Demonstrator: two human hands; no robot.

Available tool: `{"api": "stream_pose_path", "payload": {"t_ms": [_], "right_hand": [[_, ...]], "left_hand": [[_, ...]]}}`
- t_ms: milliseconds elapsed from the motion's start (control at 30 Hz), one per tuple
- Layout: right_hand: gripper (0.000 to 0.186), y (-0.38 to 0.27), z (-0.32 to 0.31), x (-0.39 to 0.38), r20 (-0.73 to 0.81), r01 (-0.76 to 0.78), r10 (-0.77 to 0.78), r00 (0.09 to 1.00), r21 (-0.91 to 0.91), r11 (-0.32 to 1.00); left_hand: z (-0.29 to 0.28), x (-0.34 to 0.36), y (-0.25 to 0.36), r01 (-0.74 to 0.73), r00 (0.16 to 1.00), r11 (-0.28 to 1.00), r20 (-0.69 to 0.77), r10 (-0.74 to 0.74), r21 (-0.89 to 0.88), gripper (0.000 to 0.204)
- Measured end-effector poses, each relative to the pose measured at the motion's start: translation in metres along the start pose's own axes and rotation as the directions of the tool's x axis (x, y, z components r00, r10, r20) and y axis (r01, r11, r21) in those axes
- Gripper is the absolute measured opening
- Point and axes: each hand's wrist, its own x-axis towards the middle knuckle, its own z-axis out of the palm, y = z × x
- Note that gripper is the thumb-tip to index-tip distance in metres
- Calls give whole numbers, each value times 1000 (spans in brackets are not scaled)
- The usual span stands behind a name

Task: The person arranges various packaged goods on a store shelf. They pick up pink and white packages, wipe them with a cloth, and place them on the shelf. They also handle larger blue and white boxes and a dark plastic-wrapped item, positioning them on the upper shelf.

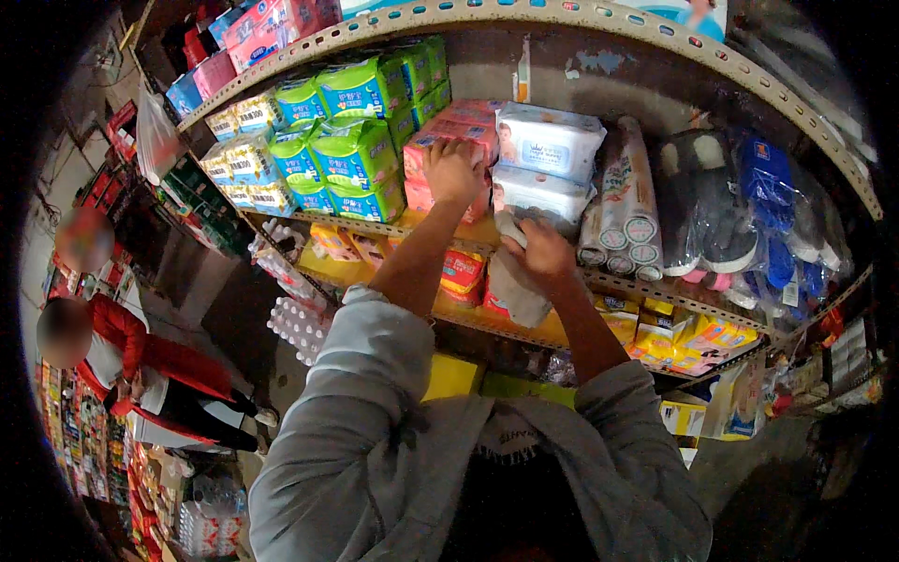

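Grey sweatshirt sleeves (375, 421) fill the bottom of the head view, pushed up to the elbows, with both bare forearms reaching up toward a metal shelf (646, 281).

Left hand (451, 171) lies on the front of a stack of pink packs (449, 131), fingers curled over the upper edge; whether it grips a pack or only presses on it, I cannot tell. Right hand (541, 251) is closed around a grey cloth (513, 286), which hangs down from the fist in front of the shelf edge. Just above that hand sit two white wet-wipe packs (548, 140), one on the other, touching the pink stack on their left.

Green and blue tissue packs (351, 140) stand left of the pink ones. Right of the wipes lean rolls in clear wrap (623, 201), then dark slippers (712, 201) in plastic bags. Yellow and orange packets (674, 337) line the lower shelf. Far left, a person in a red jacket (140, 361) sits well apart.
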Motion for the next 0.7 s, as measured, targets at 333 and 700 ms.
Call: {"api": "stream_pose_path", "payload": {"t_ms": [333,700], "right_hand": [[31,4,1,4,-21,-4,5,1000,49,999],[35,3,3,7,2,-31,31,1000,-62,998]], "left_hand": [[-30,-1,9,-76,996,995,-39,79,60,60],[-28,-11,-14,-30,989,970,-149,-7,-243,75]]}}
